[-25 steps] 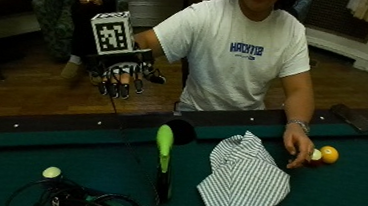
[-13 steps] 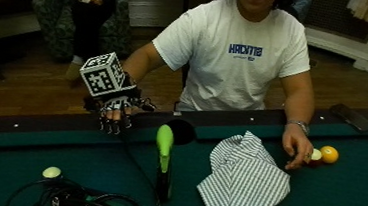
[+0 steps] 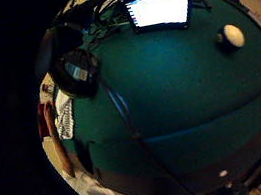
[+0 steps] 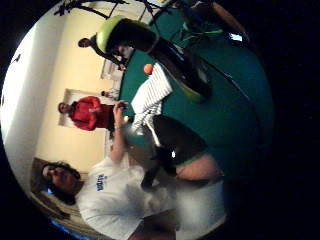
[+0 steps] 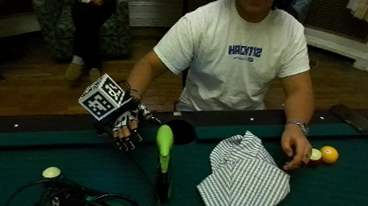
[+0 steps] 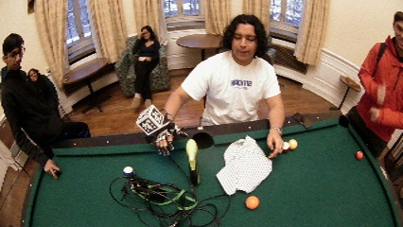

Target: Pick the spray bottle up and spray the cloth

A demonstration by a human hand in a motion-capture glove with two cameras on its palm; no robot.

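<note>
Now the gloved right hand (image 5: 127,128) hangs in the left middle of the outside view, just above the green cloth of the pool table (image 5: 336,196), a little to the left of the spray bottle (image 5: 162,164). Its fingers point downward and are relaxed, and they hold nothing. It does not touch the bottle.

The spray bottle stands upright near the centre of the frame, with a bright green head on top and a dark body below. Behind it, at the table rail, is a dark side pocket (image 5: 181,131).

The striped cloth (image 5: 244,178) lies crumpled on the table to the right of the bottle, near it but apart. The bare left hand (image 5: 296,150) rests with straight fingers on the table at the right edge of the cloth; whether it touches the cloth, I cannot tell surely. Just beside this hand are two balls, one yellow (image 5: 329,154) and one partly hidden by the fingers.

In the lower left of the frame lies a bundle of black cables (image 5: 75,201) with a pale ball (image 5: 52,172) next to it. In the thumb side palm view the green head of the bottle fills much of the picture, so it is close to the palm.
</note>
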